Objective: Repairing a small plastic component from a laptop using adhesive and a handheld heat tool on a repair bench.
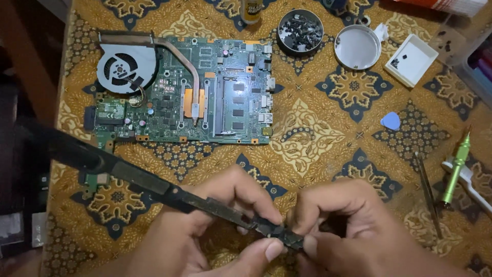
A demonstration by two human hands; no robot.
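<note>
My left hand (215,231) and my right hand (348,225) together grip the near end of a long black plastic laptop frame piece (128,177), which runs up and to the left off the mat. Thumbs and fingers pinch it at the bottom centre. Beyond the hands a green laptop motherboard (205,97) lies flat, with a copper heat pipe and a grey cooling fan (124,67) at its left end.
On the patterned yellow cloth (318,138): a round tin of black screws (300,32), its lid (357,47), a white square tray (411,60), a blue pick (391,121), a green screwdriver (456,166), thin metal tweezers (428,192), a small bottle (251,10).
</note>
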